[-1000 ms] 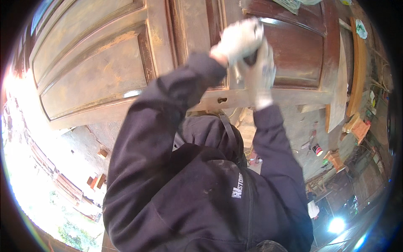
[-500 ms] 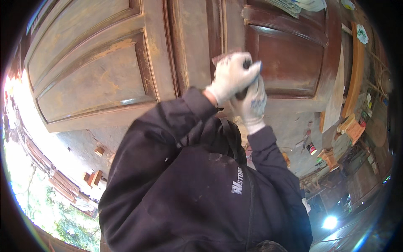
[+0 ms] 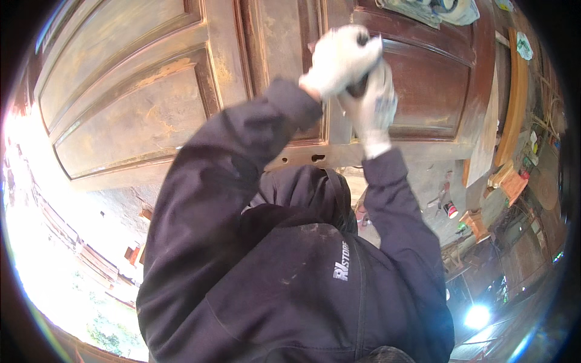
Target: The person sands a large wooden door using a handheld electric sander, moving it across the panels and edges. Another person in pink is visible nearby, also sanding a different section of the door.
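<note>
Both my hands wear white gloves and meet above a brown wooden panelled door (image 3: pixel 423 91). My left hand (image 3: pixel 342 60) is closed in a fist-like grip, thumb side toward the right. A sliver of something reddish-brown (image 3: pixel 311 46) shows at its left edge, too little to name. Just below and to the right, my right hand (image 3: pixel 376 103) is closed too and presses against the left one. Something dark (image 3: pixel 358 88) shows between the two hands; its kind is hidden. The door's right panel is dark and glossy, the left one paler and patchy.
A clear plastic bag (image 3: pixel 451 11) lies on the door's far right. Along the right stand a long wooden board (image 3: pixel 513 103) and carved wooden pieces (image 3: pixel 508 181). A small red-and-black can (image 3: pixel 450 210) lies on the floor. A bright lamp (image 3: pixel 477 316) shines at lower right.
Both hands have moved together farther away across the door, still joined. Two slots in the door's near edge have come into sight beneath my left arm.
</note>
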`<control>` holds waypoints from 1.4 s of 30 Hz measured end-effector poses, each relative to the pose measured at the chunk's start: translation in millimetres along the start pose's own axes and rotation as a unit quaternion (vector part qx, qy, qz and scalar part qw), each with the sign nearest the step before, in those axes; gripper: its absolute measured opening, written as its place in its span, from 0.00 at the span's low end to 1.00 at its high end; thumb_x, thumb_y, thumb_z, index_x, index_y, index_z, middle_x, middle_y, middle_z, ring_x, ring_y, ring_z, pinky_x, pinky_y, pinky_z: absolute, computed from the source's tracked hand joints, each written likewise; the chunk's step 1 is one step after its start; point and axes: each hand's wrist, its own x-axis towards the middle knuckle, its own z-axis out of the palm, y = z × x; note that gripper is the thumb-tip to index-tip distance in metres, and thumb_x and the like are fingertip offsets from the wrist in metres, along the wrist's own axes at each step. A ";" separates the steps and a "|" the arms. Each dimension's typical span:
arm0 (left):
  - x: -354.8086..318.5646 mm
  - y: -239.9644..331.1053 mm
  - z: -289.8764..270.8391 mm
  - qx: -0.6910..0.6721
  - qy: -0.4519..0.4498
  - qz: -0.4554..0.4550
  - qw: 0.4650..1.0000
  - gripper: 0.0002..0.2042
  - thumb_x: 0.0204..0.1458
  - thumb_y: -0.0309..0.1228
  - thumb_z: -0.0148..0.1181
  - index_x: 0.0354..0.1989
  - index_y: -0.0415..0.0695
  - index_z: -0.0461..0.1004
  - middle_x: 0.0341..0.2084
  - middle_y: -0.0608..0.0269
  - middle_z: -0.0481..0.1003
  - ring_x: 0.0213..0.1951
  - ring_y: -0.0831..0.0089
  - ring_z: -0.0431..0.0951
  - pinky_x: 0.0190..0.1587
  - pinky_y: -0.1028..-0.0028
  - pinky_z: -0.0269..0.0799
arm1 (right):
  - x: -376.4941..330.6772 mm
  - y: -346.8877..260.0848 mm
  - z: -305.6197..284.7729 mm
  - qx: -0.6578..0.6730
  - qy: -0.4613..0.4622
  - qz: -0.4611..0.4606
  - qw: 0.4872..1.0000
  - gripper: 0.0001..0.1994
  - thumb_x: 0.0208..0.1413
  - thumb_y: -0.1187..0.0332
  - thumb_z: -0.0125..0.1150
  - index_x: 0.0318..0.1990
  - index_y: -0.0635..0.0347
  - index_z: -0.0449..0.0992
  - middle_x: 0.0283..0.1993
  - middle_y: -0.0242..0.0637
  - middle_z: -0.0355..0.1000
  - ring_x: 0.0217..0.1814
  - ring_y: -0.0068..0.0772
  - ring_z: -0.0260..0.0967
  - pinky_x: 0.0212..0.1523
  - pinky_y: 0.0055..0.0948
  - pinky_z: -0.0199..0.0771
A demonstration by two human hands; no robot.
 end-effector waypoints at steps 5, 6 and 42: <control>-121.6 -11.5 29.7 -0.012 0.008 -0.004 1.000 0.14 0.51 0.41 0.65 0.22 0.45 0.73 0.22 0.55 0.73 0.31 0.54 0.77 0.37 0.58 0.72 | -136.7 10.3 -15.0 -0.006 -0.056 0.024 0.998 0.45 0.42 0.57 0.76 0.67 0.67 0.62 0.66 0.58 0.63 0.67 0.62 0.62 0.65 0.52 0.64; -138.2 -16.5 30.3 -0.004 0.005 0.005 1.000 0.13 0.52 0.41 0.64 0.24 0.45 0.73 0.23 0.56 0.74 0.32 0.55 0.77 0.37 0.59 0.72 | -149.9 8.0 -20.0 0.008 -0.082 0.031 0.996 0.45 0.41 0.56 0.76 0.67 0.67 0.61 0.66 0.58 0.63 0.68 0.62 0.62 0.66 0.52 0.63; -40.1 -7.4 -13.1 -0.015 -0.003 -0.072 0.997 0.20 0.56 0.49 0.55 0.40 0.44 0.83 0.37 0.49 0.82 0.43 0.53 0.82 0.50 0.61 0.76 | -30.5 -4.5 7.0 -0.010 -0.024 -0.026 0.999 0.43 0.41 0.50 0.76 0.62 0.65 0.65 0.59 0.54 0.68 0.62 0.57 0.67 0.58 0.49 0.70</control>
